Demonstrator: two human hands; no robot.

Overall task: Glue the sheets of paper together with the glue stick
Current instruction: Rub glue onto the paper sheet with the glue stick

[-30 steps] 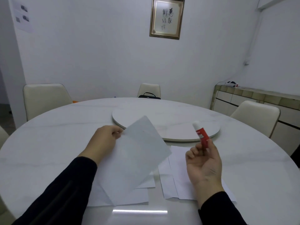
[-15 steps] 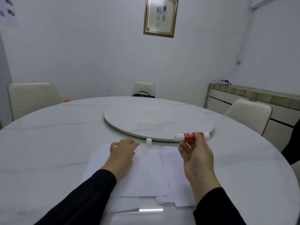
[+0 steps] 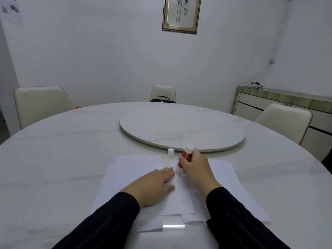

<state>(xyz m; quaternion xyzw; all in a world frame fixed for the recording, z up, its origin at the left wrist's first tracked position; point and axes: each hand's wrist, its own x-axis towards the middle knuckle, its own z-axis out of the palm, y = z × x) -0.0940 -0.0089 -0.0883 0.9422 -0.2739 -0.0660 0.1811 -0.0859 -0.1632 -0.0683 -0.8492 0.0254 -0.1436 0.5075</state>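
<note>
Several white paper sheets point(image 3: 133, 169) lie overlapped on the round marble table point(image 3: 62, 150) in front of me. My left hand point(image 3: 152, 186) rests flat on the top sheet, fingers straight. My right hand point(image 3: 195, 169) grips a red and white glue stick point(image 3: 185, 156), tilted with its lower tip down on the paper just right of my left fingertips. The stick's white cap point(image 3: 170, 152) stands on the table just beyond the sheets.
A raised round turntable point(image 3: 181, 130) fills the table's middle beyond the sheets. Cream chairs point(image 3: 41, 105) stand around the table, one at the far side with a black bag point(image 3: 163, 99). A sideboard point(image 3: 280, 103) runs along the right wall.
The left hand has laid the lifted sheet down and now presses it flat. The right hand turned the glue stick from level to tip-down and brought it onto the paper.
</note>
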